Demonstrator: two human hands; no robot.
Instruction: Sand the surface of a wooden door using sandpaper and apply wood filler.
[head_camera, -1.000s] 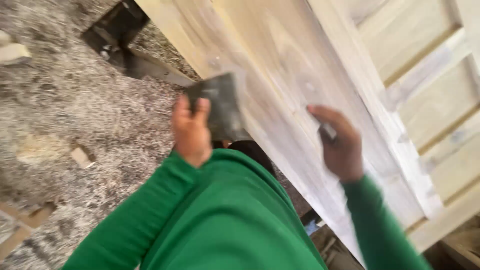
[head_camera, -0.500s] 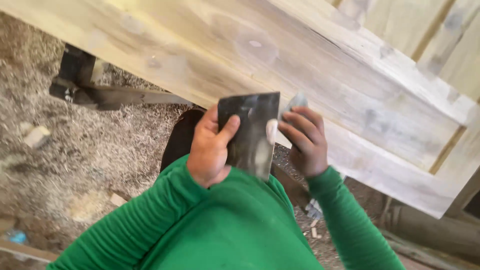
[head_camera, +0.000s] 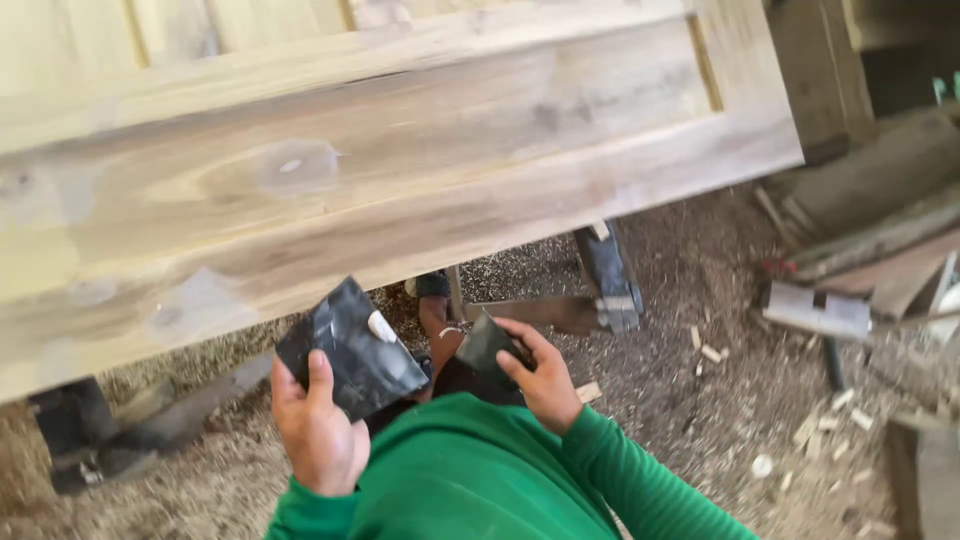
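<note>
Dark flat sheet (head_camera: 350, 348) sat in left hand (head_camera: 318, 432), below edge of big wooden door (head_camera: 400, 160). Fingers wrapped tight around sheet, thumb on top. Small white blob (head_camera: 382, 326) stuck on sheet. Right hand (head_camera: 540, 378) just beside it, closed around small dark scraper (head_camera: 486, 344). Both hands held low in front of green sleeves (head_camera: 620, 480). Door lay flat above hands, pale patches on wood. Under door: dark metal stand (head_camera: 600, 290), floor (head_camera: 720, 400) covered in sawdust and little wood bits. Planks (head_camera: 870, 230) piled off to right.
</note>
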